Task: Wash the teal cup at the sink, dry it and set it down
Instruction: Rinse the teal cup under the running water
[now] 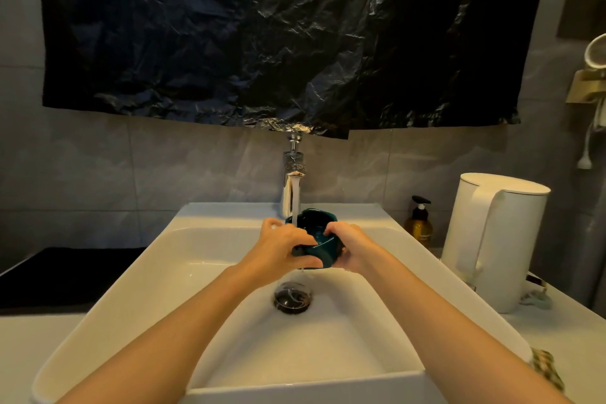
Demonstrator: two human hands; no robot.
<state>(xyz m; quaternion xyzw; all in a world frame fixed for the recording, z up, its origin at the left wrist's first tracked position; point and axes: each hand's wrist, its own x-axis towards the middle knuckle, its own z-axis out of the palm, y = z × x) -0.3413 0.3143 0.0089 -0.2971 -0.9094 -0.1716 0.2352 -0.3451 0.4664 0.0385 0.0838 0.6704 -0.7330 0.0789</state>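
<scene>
Two bare hands held a teal cup (pixel 317 241) over the white sink (pixel 137 275), directly above the dark round drain (pixel 292 297). The left hand (pixel 282 248) gripped the cup's left side, thumb lying across its front. The right hand (pixel 348 248) clasped the right side, fingers curled over the rim. The cup tilted with its mouth facing away and up toward the chrome tap (pixel 292 180) behind the sink. A stream of water (pixel 295 203) fell from the tap onto the cup's left rim. To the right of the sink, on the counter (pixel 570 341), stood an amber pump bottle (pixel 419 223) and a white kettle (pixel 495 239). Black plastic sheeting (pixel 278 33) hung on the wall above the tap.
</scene>
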